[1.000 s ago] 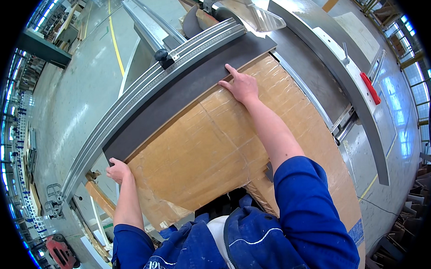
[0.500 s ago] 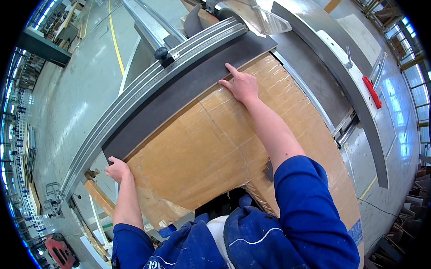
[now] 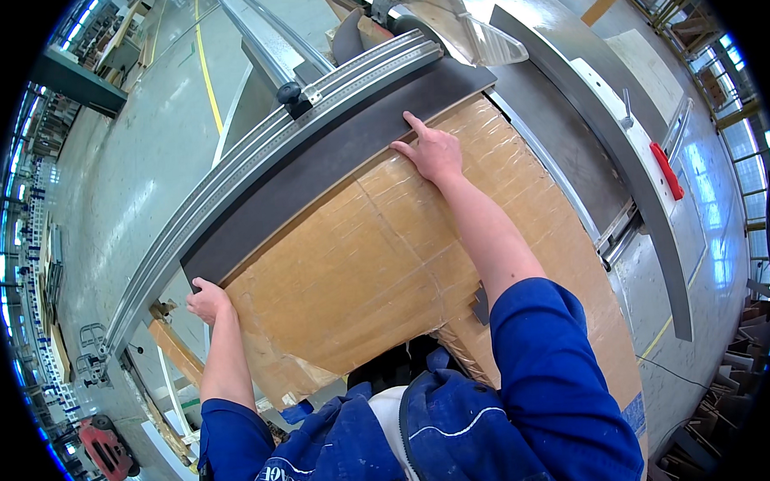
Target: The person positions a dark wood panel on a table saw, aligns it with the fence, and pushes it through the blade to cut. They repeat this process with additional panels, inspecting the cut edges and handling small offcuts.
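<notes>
Your left hand [image 3: 207, 299] grips the near-left corner of the cardboard-wrapped panel [image 3: 386, 257]; your right hand [image 3: 434, 151] presses flat, fingers spread, on its far edge beside the aluminium fence [image 3: 255, 173].

- The long grey rail [image 3: 255, 169] blocks the far side of the dark board [image 3: 315, 179].
- A black knob [image 3: 290, 93] sticks up from the rail.
- The clear saw guard [image 3: 467, 30] stands at the far end.
- The brown cardboard [image 3: 377, 266] is flat and open on top.
- The floor [image 3: 136, 164] past the rail is open.
</notes>
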Motion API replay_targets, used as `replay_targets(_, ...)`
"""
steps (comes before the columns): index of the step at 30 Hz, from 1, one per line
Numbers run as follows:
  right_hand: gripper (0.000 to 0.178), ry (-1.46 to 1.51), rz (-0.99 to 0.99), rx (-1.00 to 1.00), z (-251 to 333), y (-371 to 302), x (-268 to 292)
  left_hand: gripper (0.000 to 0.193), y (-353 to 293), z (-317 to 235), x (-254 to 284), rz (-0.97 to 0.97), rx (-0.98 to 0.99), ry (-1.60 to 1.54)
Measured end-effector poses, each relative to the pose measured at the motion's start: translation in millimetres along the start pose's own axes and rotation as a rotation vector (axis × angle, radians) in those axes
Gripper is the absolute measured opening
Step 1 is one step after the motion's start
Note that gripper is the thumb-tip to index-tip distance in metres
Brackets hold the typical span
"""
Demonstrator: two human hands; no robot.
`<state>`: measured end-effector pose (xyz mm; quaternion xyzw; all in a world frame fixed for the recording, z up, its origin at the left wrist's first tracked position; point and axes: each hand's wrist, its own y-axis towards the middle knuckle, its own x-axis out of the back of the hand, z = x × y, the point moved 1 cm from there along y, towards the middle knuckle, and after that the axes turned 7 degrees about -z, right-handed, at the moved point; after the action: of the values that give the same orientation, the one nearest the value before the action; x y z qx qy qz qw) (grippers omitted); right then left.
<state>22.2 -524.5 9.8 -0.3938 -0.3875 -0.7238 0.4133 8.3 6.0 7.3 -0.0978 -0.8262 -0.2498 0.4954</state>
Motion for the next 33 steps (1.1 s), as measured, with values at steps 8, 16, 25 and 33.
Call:
replay_targets(8, 0.073, -0.015, -0.002, 0.007, -0.4, 2.6, -2.6, 0.062, 0.3, -1.5, -0.2, -0.01, -0.017, 0.002)
replay_targets(16, 0.074, -0.016, -0.001, 0.013, 0.0, 3.9, -3.9, 0.063, -1.7, -3.9, 2.5, -0.009, -0.016, 0.01)
replay_targets(25, 0.075, -0.027, 0.025, 0.009, -0.7, 6.6, -6.5, 0.066, -1.6, -4.7, 1.5, -0.001, 0.0, 0.004)
replay_targets(33, 0.075, -0.04, 0.038, 0.01, 1.1, 7.6, -6.2, 0.063, 0.4, 0.5, -3.5, -0.019, -0.011, 0.0)
